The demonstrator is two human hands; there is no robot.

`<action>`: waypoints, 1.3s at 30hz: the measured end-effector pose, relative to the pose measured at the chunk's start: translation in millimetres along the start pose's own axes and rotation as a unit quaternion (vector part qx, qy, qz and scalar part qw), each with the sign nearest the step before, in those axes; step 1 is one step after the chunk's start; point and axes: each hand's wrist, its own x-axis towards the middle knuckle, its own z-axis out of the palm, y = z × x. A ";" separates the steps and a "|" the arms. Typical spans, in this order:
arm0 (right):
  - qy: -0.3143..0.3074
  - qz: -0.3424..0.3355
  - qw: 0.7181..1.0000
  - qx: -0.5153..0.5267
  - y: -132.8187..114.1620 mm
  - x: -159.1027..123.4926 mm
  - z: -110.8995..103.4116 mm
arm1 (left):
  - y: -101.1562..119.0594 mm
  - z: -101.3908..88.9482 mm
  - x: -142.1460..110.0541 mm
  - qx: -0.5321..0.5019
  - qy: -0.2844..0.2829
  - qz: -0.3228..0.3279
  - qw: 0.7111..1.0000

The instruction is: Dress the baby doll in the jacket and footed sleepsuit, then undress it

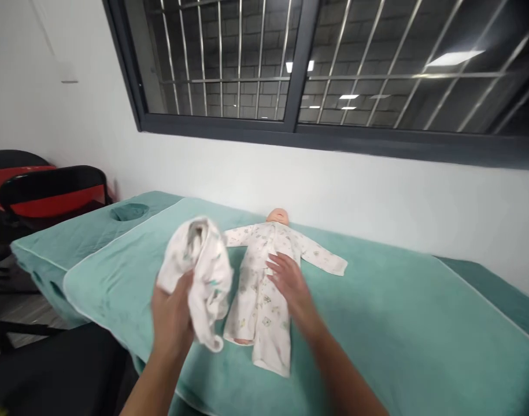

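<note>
In my left hand (173, 315) is a bunched white cloth garment (199, 271) with small green marks and a gathered opening at its top; my fingers are closed round its lower left part. A baby doll (277, 216) lies on its back on the bed, its head toward the wall. It wears a white patterned top (268, 242) with long sleeves stretched out sideways and matching trousers (268, 318). Over the doll's right-hand side, near its waist, hovers my right hand (290, 283), fingers spread and nothing in them. Whether it touches the cloth I cannot tell.
A green cover (398, 323) is spread over the massage bed, whose face hole (129, 212) shows at the left. Red and black chairs (58, 193) stand beyond that end. Behind the bed rises a white wall (377, 196) with a barred window (290, 69). A black seat (56, 370) is at lower left.
</note>
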 end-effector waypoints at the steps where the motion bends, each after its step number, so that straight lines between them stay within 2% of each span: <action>1: -0.034 0.008 0.999 0.038 -7.1 -1.2 8.9 | 13.6 27.3 -9.3 -0.022 -0.051 -0.012 0.998; 3: -0.051 0.020 0.995 0.085 -18.0 -3.0 20.2 | 31.7 67.0 -28.3 -0.043 -0.177 -0.024 0.983; 5: -0.018 0.033 0.995 0.097 -24.0 -5.5 21.9 | 35.4 85.2 -44.2 -0.034 -0.285 -0.015 0.958; 7: 0.031 0.051 0.994 0.092 -25.8 -9.9 14.9 | 27.9 86.3 -54.2 -0.012 -0.352 -0.008 0.936; 10: 0.096 0.071 0.991 0.068 -24.8 -19.0 -5.9 | 10.2 72.7 -57.1 0.018 -0.405 -0.045 0.913; 13: 0.151 0.070 0.985 0.042 -29.2 -26.5 -30.8 | -3.0 58.9 -48.7 0.045 -0.421 -0.068 0.904; 17: 0.216 0.047 0.975 -0.004 -58.2 -31.7 -68.0 | -11.8 49.8 -27.8 0.049 -0.396 -0.031 0.916; 20: 0.254 0.041 0.962 -0.096 -87.4 -39.4 -104.3 | -16.3 46.0 -9.8 0.048 -0.391 -0.023 0.919; 22: 0.256 0.056 0.948 -0.179 -96.7 -48.8 -131.3 | -19.9 45.6 1.9 0.042 -0.393 -0.018 0.918; 24: 0.265 0.103 0.916 -0.283 -91.0 -60.8 -156.9 | -23.7 49.2 12.8 0.037 -0.387 -0.014 0.921; 27: 0.236 0.190 0.832 -0.465 -63.2 -77.0 -185.8 | -28.0 64.9 27.7 0.040 -0.367 0.001 0.929; 29: 0.213 0.234 0.781 -0.538 -47.4 -81.0 -195.1 | -29.0 82.6 37.6 0.054 -0.355 0.039 0.933; 31: 0.213 0.232 0.750 -0.582 -43.0 -75.0 -193.0 | -29.0 106.1 48.4 0.064 -0.343 0.080 0.934; 34: 0.246 0.133 0.735 -0.617 -49.9 -42.6 -164.8 | -31.0 150.3 66.1 0.064 -0.344 0.111 0.930; 35: 0.250 0.094 0.751 -0.604 -50.9 -25.4 -149.8 | -33.0 166.3 72.1 0.064 -0.348 0.116 0.928; 36: 0.240 0.066 0.778 -0.576 -49.2 -5.3 -133.2 | -36.1 182.2 77.8 0.067 -0.354 0.123 0.925; 38: 0.190 0.032 0.847 -0.496 -36.5 42.1 -100.0 | -45.2 211.1 88.1 0.074 -0.364 0.141 0.918; 39: 0.166 0.019 0.867 -0.470 -26.0 68.2 -85.2 | -51.1 223.1 92.6 0.079 -0.366 0.151 0.915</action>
